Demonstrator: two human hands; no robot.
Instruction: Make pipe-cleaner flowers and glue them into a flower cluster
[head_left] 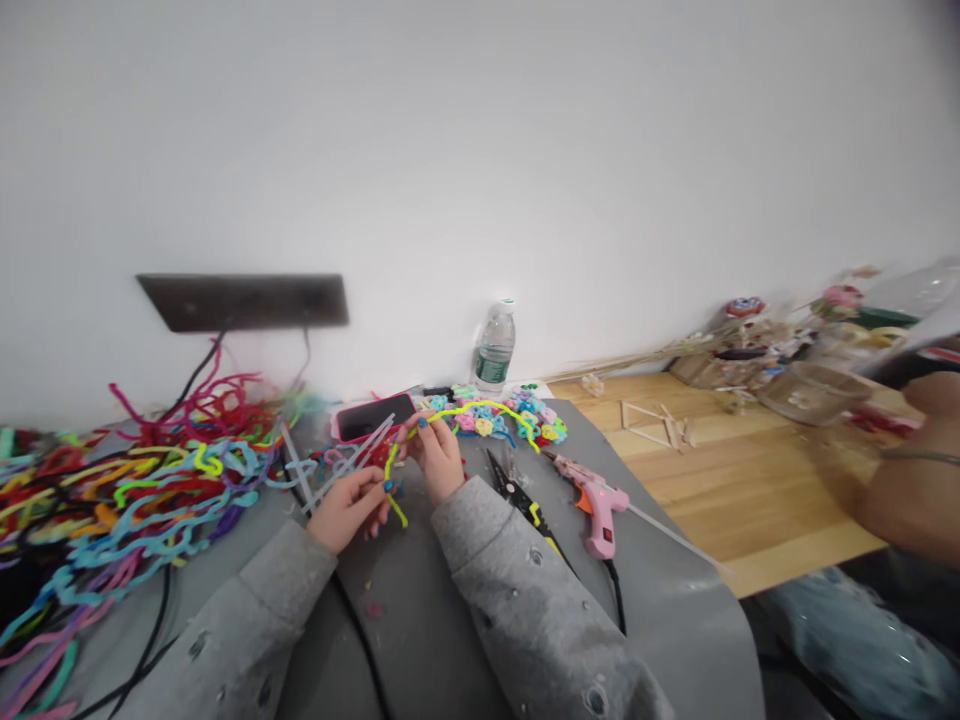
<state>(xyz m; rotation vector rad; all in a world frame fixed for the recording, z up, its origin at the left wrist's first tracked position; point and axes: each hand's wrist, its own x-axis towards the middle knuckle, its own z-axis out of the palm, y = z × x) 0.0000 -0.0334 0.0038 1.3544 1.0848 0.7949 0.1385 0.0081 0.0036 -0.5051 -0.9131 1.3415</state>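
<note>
My left hand [346,508] is closed around a small blue piece and the lower end of a yellow-green pipe cleaner [393,470]. Several grey pipe cleaners [341,462] stick up from the same hand. My right hand [437,455] pinches the yellow-green pipe cleaner higher up; from there it arcs right over a heap of small pastel pipe-cleaner flowers [517,415]. Both hands hover over a grey mat [675,600]. Grey sleeves cover both forearms.
A tangle of coloured pipe cleaners [112,490] fills the left. A phone [375,415] in a pink case, a water bottle [495,347], black pliers [517,500] and a pink glue gun [600,505] lie near. Another person's arm [900,500] sits at right over the wooden floor [750,480].
</note>
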